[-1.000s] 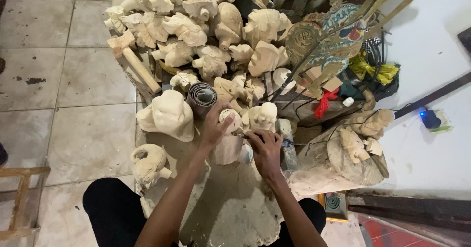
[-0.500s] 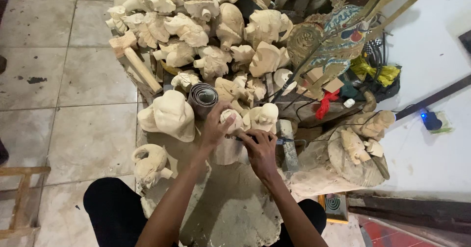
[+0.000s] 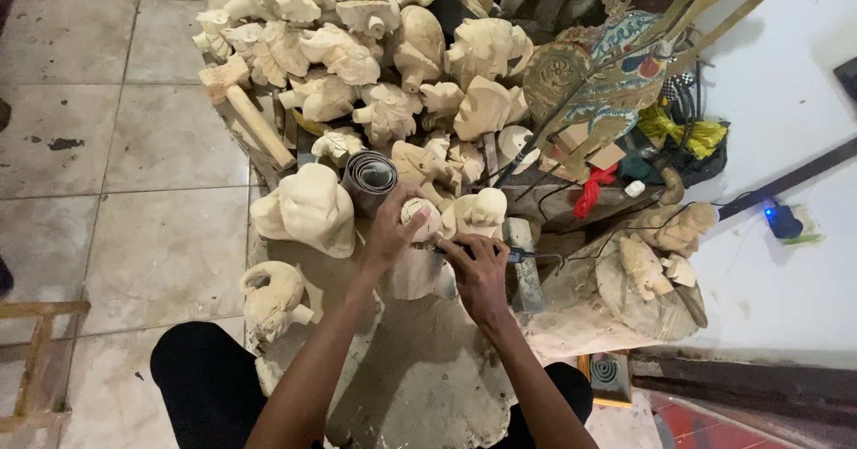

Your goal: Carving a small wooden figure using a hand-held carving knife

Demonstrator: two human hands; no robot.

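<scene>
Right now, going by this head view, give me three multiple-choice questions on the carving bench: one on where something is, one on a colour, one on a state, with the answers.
1. Where does the grey roll of sheet sit?
A. just right of the big pale carving at the bench's left
B. on the floor tiles
C. under the wooden stool

2. What colour is the cloth strip tied right of the carvings?
A. blue
B. red
C. white

3. What is the left hand doing?
A. resting flat on the floor
B. hanging free of everything
C. closed around a small pale carved head

Answers:
1 A, the roll stands against the big carving's right side.
2 B, the strip is plainly red.
3 C, its fingers wrap the small head while the right hand works beside it.
</scene>
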